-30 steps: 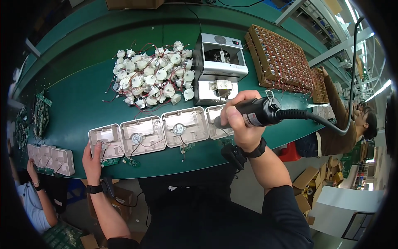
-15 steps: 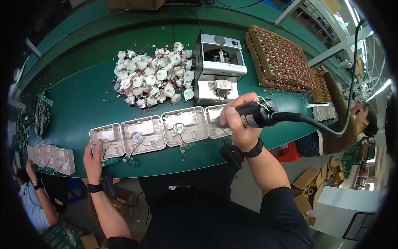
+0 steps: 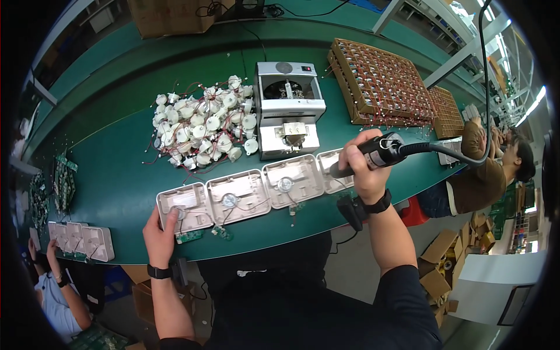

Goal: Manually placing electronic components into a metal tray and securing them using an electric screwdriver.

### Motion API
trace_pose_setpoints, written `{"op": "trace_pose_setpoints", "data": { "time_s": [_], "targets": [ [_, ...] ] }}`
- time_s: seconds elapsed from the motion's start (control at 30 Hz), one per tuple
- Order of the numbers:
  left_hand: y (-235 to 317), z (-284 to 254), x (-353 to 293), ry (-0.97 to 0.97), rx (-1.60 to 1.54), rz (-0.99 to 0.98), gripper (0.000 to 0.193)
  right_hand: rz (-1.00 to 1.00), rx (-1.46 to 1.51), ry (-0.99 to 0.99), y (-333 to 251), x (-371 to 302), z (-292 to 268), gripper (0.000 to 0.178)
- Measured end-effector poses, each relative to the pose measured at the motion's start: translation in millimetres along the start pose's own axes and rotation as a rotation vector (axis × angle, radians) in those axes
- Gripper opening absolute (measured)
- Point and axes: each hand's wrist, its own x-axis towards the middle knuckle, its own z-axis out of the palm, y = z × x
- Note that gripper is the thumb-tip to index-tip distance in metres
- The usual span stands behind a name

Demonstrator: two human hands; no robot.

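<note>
A row of white plastic housings lies along the near side of the bench. My left hand grips the leftmost housing, thumb inside the wall and fingers outside. Round silver discs with thin wires sit in the second housing and the third housing. Small green circuit boards hang on wires at their near edges. My right hand is wrapped round a black electric screwdriver with a thick cable. Its tip end points left, over the fourth housing, which the hand partly hides.
Behind the row lie a heap of white round parts with red wires and a silver screw feeder. Cardboard trays stand at the back right. More housings lie at left. Co-workers sit at the right and left.
The row of housings has slid right along the bench, with my left hand still on its left end. The view has shifted too. My right hand still holds the screwdriver, now slightly farther right in view.
</note>
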Motion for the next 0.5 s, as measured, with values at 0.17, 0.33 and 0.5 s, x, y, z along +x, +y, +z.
{"op": "trace_pose_setpoints", "data": {
  "time_s": [0.17,0.33,0.5],
  "targets": [
    [16,26,4,-0.026,0.020,-0.010,0.051,-0.011,-0.009,0.019,-2,12,-22,0.019],
    [9,34,6,-0.001,0.034,0.005,0.056,-0.102,0.192,0.037,-39,32,3,0.016],
    [10,35,4,0.006,0.060,0.011,0.058,-0.136,0.293,-0.003,-51,56,52,0.014]
  ]
}}
